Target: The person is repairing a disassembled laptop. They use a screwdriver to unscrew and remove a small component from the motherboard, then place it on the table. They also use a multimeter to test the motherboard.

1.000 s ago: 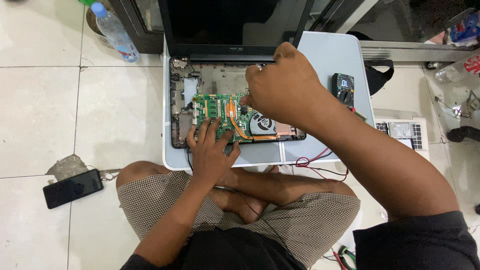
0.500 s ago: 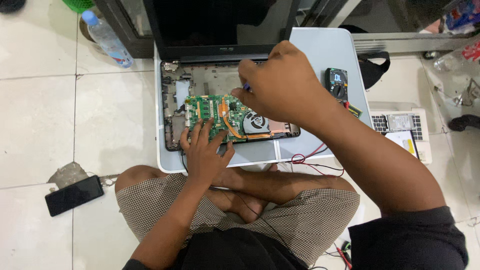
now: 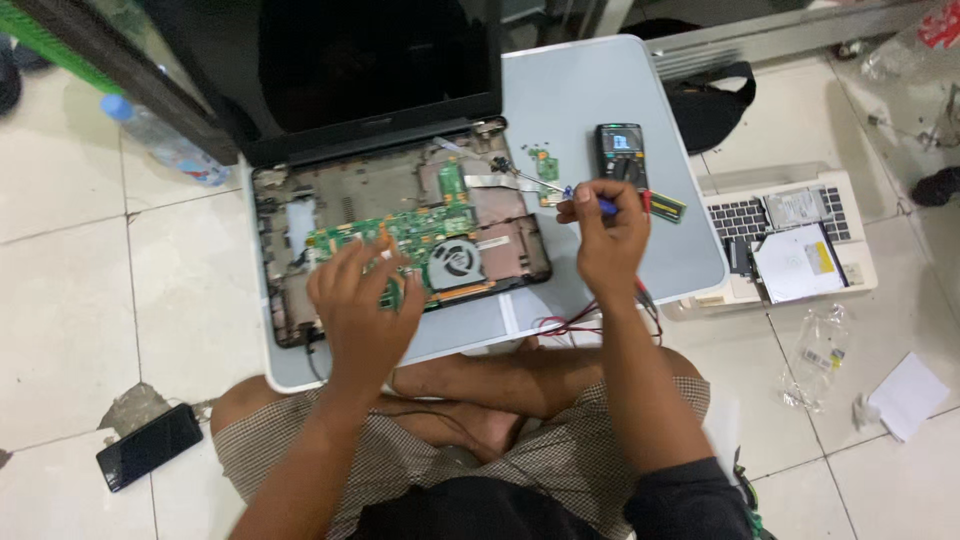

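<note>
An opened laptop base [image 3: 300, 300] lies on a low white table [image 3: 590, 100], its green motherboard [image 3: 420, 230] and round fan [image 3: 452, 262] exposed. My left hand [image 3: 362, 300] rests on the motherboard's front edge, fingers spread and blurred. My right hand [image 3: 603, 232] is to the right of the laptop, over the table, pinching a blue-handled screwdriver [image 3: 545, 185] whose metal shaft points left toward the laptop's right corner. The dark screen [image 3: 370, 60] stands open behind.
A black multimeter [image 3: 621, 153] with red and black leads [image 3: 570, 325] lies by my right hand. A second laptop part with keyboard and drive [image 3: 790, 240] sits on the floor at right. A phone [image 3: 150, 446] and a water bottle [image 3: 160, 140] are at left.
My right hand has pulled away from over the motherboard to the right side of the table, holding the screwdriver. My left hand shifted slightly on the board. The view tilted.
</note>
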